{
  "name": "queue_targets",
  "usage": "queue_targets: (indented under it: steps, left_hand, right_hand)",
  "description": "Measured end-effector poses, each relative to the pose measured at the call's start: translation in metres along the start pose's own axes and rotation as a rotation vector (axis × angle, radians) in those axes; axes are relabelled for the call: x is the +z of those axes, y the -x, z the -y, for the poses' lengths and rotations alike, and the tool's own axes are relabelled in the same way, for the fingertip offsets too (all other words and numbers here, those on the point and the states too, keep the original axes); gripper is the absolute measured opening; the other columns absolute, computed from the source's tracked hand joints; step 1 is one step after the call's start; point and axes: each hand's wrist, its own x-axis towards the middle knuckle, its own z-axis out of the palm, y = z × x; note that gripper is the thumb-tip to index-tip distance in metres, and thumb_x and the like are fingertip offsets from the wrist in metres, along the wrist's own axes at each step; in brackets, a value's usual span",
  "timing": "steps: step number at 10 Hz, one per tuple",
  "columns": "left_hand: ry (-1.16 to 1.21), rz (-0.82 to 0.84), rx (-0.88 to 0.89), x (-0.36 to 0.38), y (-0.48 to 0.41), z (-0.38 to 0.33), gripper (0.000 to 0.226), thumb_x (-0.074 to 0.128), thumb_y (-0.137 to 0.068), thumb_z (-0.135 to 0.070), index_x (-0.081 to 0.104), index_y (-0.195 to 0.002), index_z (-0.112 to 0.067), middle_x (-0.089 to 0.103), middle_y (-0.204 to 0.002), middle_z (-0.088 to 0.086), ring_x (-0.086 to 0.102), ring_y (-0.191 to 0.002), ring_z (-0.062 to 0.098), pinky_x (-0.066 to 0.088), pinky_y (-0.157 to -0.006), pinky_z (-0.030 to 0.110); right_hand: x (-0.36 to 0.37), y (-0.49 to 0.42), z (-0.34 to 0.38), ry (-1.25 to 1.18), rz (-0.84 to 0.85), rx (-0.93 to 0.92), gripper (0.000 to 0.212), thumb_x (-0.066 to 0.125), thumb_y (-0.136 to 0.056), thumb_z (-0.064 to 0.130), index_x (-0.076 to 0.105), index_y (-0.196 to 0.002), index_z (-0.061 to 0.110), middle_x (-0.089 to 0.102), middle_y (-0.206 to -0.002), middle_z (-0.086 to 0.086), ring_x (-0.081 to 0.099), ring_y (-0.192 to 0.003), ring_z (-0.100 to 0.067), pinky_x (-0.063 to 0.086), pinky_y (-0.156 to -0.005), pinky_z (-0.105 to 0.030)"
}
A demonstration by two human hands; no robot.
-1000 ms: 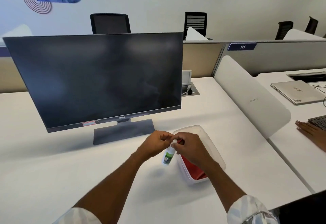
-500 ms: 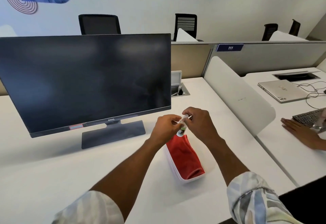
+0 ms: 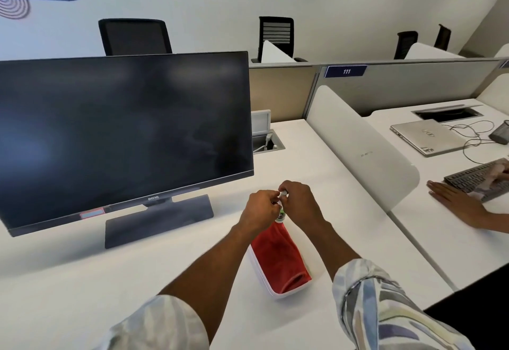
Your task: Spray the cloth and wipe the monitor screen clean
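A dark monitor stands on the white desk, left of centre, its screen off. A red cloth lies folded in a white plastic tray on the desk in front of me. Above the tray's far end I hold a small spray bottle with a white and green label. My left hand grips the bottle's body. My right hand is closed around its white top. Most of the bottle is hidden by my fingers.
A white divider panel separates my desk from the neighbouring one, where another person's hand rests by a keyboard, with a shut laptop and cables behind. A cable hatch sits right of the monitor. Office chairs stand behind the partition.
Both hands carried the bottle from the tray's near left side up over its far end. The red cloth, earlier mostly covered by my right hand, now shows fully.
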Motion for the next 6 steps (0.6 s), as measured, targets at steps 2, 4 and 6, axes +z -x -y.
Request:
queue_targets:
  steps: [2, 4, 6]
  left_hand:
    - [-0.012, 0.062, -0.014, 0.004, -0.005, 0.003, 0.032, 0.051, -0.087, -0.004, 0.073, -0.111, -0.010, 0.073, -0.106, 0.009, 0.068, -0.092, 0.026, 0.052, -0.079, 0.030]
    - [-0.013, 0.074, -0.015, 0.004, -0.007, 0.009, 0.033, 0.049, -0.089, -0.005, 0.071, -0.113, -0.010, 0.073, -0.104, 0.010, 0.066, -0.089, 0.026, 0.053, -0.079, 0.033]
    - [-0.035, -0.009, -0.008, -0.007, -0.007, 0.012, 0.038, 0.046, -0.096, -0.009, 0.059, -0.131, -0.007, 0.060, -0.134, 0.010, 0.056, -0.121, 0.026, 0.040, -0.103, 0.031]
  right_hand:
    - [0.005, -0.006, -0.007, 0.019, 0.023, 0.038, 0.018, 0.053, -0.090, 0.004, 0.066, -0.102, 0.002, 0.069, -0.099, -0.017, 0.063, -0.090, -0.031, 0.049, -0.074, -0.036]
    - [0.011, -0.009, -0.011, 0.053, 0.056, 0.056, 0.020, 0.054, -0.089, 0.007, 0.065, -0.106, 0.005, 0.070, -0.103, -0.014, 0.063, -0.092, -0.030, 0.048, -0.075, -0.033]
    - [0.012, -0.014, 0.001, 0.317, -0.027, -0.073, 0.048, 0.059, -0.090, 0.025, 0.050, -0.136, 0.016, 0.058, -0.130, -0.009, 0.053, -0.116, -0.028, 0.046, -0.091, -0.037]
